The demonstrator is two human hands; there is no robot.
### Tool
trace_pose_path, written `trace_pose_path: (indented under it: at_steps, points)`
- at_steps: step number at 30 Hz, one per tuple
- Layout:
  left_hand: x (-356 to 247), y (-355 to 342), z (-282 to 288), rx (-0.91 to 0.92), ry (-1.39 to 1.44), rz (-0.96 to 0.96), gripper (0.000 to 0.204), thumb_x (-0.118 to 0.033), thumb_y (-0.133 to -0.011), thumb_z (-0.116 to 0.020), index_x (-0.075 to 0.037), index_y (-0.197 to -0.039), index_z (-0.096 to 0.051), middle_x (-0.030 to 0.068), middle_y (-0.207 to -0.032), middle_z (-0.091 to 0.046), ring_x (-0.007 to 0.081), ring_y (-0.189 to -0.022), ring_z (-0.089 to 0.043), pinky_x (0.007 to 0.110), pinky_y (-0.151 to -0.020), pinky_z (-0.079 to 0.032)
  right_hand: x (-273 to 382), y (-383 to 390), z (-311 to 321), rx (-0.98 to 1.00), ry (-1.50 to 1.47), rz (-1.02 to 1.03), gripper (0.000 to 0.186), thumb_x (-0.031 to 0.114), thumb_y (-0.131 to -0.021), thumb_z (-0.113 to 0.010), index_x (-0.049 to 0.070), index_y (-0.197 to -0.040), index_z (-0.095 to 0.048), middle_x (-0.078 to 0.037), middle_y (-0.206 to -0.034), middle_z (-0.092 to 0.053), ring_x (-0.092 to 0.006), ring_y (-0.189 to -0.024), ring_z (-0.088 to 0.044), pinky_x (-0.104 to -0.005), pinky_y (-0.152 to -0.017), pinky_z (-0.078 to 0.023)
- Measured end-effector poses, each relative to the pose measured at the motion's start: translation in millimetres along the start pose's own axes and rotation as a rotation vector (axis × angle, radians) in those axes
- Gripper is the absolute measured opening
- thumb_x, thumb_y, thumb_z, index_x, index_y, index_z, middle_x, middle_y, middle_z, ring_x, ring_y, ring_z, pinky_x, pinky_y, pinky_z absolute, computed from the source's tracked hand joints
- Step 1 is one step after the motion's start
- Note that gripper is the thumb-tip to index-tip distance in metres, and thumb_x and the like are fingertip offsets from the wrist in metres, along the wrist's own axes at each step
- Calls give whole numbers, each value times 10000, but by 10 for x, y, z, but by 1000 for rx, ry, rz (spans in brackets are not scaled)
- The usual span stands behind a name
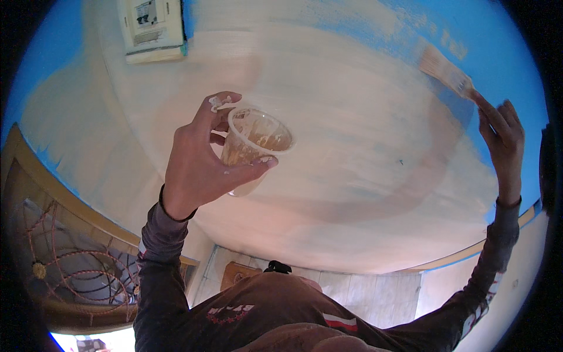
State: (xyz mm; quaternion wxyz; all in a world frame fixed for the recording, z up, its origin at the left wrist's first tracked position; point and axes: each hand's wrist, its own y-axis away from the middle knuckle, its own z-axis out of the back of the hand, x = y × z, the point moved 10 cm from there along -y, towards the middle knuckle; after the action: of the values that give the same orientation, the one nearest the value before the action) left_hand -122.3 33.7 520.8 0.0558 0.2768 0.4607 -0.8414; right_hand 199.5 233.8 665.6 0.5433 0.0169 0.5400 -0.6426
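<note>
My left hand (196, 158) is closed around a clear plastic cup (243, 149), its thumb and fingers on opposite sides near the rim. Streaks of pale paint coat the inside of the cup, and white paint is smeared on my fingers. At the upper right, my right hand (505, 135) grips the handle of a paintbrush (447, 71). The brush's wide, cream-coated bristles lie against the wall (334, 117), where cream paint meets blue. Much of the wall's middle is pale cream; blue shows along the top and right.
A pale panel box (154, 54) is fixed to the wall at the upper left. Below it at the left is a wood-framed opening (70, 208) with coiled reddish cords (88, 273). A light plank-like floor (363, 293) shows beyond my body, with a brown object (237, 274) on it.
</note>
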Motion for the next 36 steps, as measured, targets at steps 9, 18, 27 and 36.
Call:
trace_pose_path:
  at_steps: [9, 18, 27, 36]
  points:
    - [70, -32, -97, 6, 45, -74, 837, -314, -650, -930, -11, -1298, -497, 199, -1021, -726, 300, -916, -743, 360, -794, -598, -455, 756, 287, 42, 133, -31, 383, -12, -933, -654, 95, -1300, -678, -43, -756, -501, -137, -662, -431, -291, -576, -362]
    - [13, -5, -63, 1, 26, -36, 833, -290, -647, -928, -15, -1304, -495, 208, -1034, -727, 284, -924, -744, 348, -788, -596, 255, -540, -223, -168, -245, -58, 343, 73, -903, -707, 157, -1235, -721, -46, -712, -543, -156, -644, -461, -304, -577, -410]
    - [41, 29, -38, 0, 51, -3, 818, -262, -652, -919, -20, -1308, -495, 182, -1044, -729, 261, -977, -732, 340, -797, -591, -468, 469, -153, -26, 29, -103, 384, 65, -882, -713, 195, -1243, -720, -52, -691, -442, -187, -634, -446, -354, -576, -411]
    - [52, -13, -51, 24, 90, -43, 807, -279, -655, -920, -20, -1300, -512, 173, -1033, -726, 258, -950, -734, 345, -783, -589, -1089, 1600, 279, 13, 112, -304, 373, 3, -931, -674, 112, -1287, -690, -9, -720, -468, -102, -643, -409, -286, -529, -343]
